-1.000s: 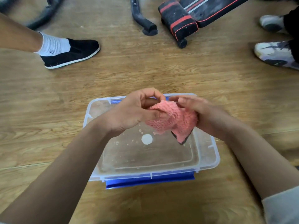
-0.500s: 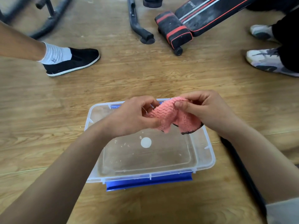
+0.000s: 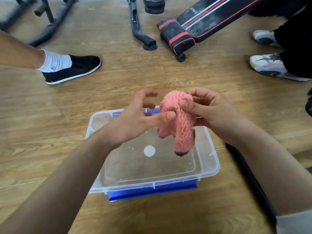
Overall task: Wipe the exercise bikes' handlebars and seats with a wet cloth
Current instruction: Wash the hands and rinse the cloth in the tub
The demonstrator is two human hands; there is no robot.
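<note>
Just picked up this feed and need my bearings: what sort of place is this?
Probably a gym or workout room: a black padded bench with red stripes lies on the wood floor, beside black tubular equipment frames. The clear tub and pink cloth are only cleaning gear.

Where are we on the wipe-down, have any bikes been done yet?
Early prep stage. Done: nothing I can confirm; no handlebar or seat is in view. In hand: the right hand grips the pink cloth over the clear tub, with the left hand open, thumb touching it. Left: all the wiping.
</note>
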